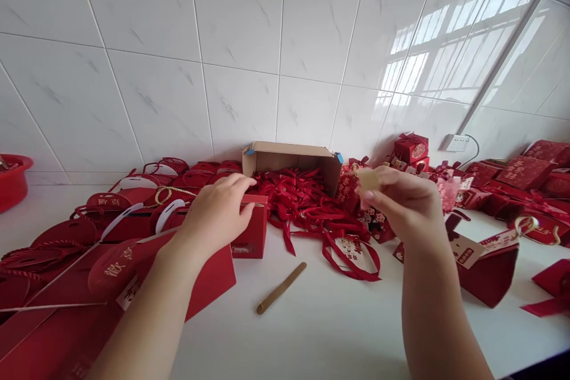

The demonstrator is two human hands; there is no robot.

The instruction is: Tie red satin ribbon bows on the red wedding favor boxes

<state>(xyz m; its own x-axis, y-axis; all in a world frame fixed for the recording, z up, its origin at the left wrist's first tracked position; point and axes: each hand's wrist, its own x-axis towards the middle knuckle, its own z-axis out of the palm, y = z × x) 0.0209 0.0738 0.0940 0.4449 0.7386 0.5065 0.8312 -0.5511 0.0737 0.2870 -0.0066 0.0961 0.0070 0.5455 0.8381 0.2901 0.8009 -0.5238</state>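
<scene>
My left hand [222, 211] is raised over the red boxes at the left, its thumb and fingers apart and nothing visible between them. Just beyond its fingertips stands a small red box [255, 231]. Between thumb and fingers of my right hand [396, 196] is a small pale yellow piece [368, 180], held up in front of the red ribbons. A brown flat stick [281, 288] lies on the white table [312, 332] between my forearms. An open cardboard box [289, 150] on its side spills red ribbons [296, 196] onto the table.
Flattened red boxes with cords [111, 208] crowd the left side. Finished red gift boxes [412, 147] and a dark red bag-shaped box [490, 270] stand at the right. A red basin [13, 184] sits at the far left. Behind is a tiled wall with a power socket [455, 142].
</scene>
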